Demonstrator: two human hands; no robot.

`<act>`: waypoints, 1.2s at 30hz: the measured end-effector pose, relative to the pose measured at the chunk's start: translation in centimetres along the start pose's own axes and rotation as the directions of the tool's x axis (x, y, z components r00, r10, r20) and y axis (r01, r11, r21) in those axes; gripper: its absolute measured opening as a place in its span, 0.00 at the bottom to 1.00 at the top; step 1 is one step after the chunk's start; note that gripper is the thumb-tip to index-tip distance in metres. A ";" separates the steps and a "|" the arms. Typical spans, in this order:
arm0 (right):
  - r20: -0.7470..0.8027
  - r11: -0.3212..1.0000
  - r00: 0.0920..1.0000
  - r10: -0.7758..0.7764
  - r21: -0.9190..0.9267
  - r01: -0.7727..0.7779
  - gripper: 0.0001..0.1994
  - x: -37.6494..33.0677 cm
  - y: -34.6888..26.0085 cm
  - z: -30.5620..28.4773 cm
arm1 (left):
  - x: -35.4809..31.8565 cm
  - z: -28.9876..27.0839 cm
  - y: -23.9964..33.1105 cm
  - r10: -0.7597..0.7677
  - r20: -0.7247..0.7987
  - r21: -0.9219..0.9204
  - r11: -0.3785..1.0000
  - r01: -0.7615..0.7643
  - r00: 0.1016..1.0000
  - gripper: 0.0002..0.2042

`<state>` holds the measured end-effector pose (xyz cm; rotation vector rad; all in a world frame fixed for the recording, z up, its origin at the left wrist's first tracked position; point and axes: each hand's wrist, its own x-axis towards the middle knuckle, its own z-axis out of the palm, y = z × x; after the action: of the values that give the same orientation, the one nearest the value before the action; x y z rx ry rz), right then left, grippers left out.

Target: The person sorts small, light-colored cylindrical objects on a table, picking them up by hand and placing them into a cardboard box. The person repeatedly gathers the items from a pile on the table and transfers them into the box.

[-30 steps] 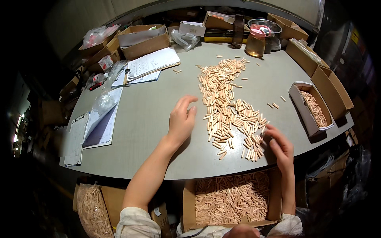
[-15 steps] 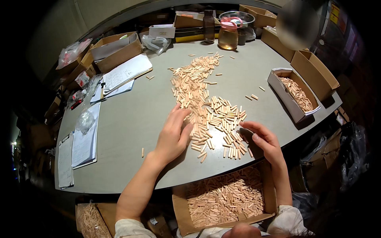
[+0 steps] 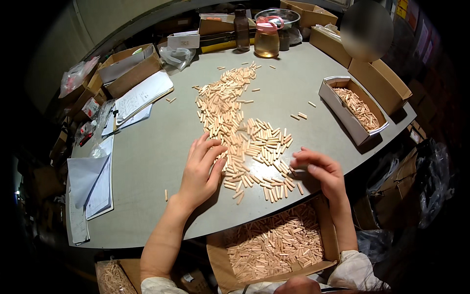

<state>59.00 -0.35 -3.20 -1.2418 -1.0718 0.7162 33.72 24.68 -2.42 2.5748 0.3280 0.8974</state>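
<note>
Wooden dowel pins (image 3: 240,132) are spread all over the grey counter (image 3: 156,147). Left hand (image 3: 200,171) lies flat and released on the pile's edge; right hand (image 3: 318,171) fingers (image 3: 299,164) pinch one pin beside it.

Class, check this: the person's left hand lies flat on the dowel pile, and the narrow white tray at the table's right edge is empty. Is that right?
Not quite. The head view shows the tray holds dowels. The rest stands: the left hand lies flat on the dowel pile.
</note>
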 end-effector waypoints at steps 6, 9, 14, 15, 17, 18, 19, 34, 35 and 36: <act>-0.184 0.982 0.980 -0.075 -0.184 0.040 0.26 -0.1 1.6 0.3 | -0.1 0.0 -0.2 -0.014 -0.017 0.005 1.000 0.014 1.000 0.11; -0.123 0.946 0.987 -0.105 -0.319 0.061 0.32 0.2 1.2 0.5 | -0.1 -0.2 -0.3 -0.004 -0.020 0.017 1.000 0.004 1.000 0.11; 0.017 0.817 0.985 -0.169 -0.556 0.150 0.32 0.5 0.6 0.8 | 0.1 -0.1 -0.2 0.021 0.000 0.041 0.999 -0.021 1.000 0.10; 0.043 0.795 0.983 -0.177 -0.582 0.168 0.31 0.6 0.6 0.8 | 0.1 -0.1 -0.2 0.025 0.005 0.045 0.999 -0.025 1.000 0.10; 0.144 0.778 0.976 -0.165 -0.588 0.219 0.30 0.8 0.3 0.9 | 0.0 -0.1 -0.1 0.014 0.007 0.040 0.999 -0.014 1.000 0.10; 0.195 0.771 0.968 -0.158 -0.588 0.245 0.30 1.0 0.1 0.9 | 0.0 0.0 -0.1 0.007 0.007 0.038 0.999 -0.007 1.000 0.09; 0.271 0.837 0.957 -0.104 -0.495 0.231 0.29 1.0 -0.1 0.4 | -0.1 -0.1 -0.1 0.010 0.017 0.042 0.999 -0.011 1.000 0.09; 0.547 0.893 0.833 -0.077 -0.334 0.302 0.21 1.6 -2.2 2.8 | -0.1 0.2 -1.3 0.017 -0.003 -0.020 1.000 -0.017 1.000 0.07; 0.564 0.897 0.820 -0.093 -0.311 0.316 0.20 1.6 -2.3 3.4 | 0.0 0.4 -1.4 0.012 -0.025 -0.048 0.999 -0.013 1.000 0.07; 0.588 0.879 0.801 -0.109 -0.319 0.354 0.20 1.6 -2.4 4.1 | 0.1 0.5 -1.6 0.007 -0.045 -0.076 0.997 -0.010 0.999 0.07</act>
<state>55.53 2.17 -0.57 -1.2439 -1.9183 0.6891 33.99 26.01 -3.41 2.4915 0.2905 0.9533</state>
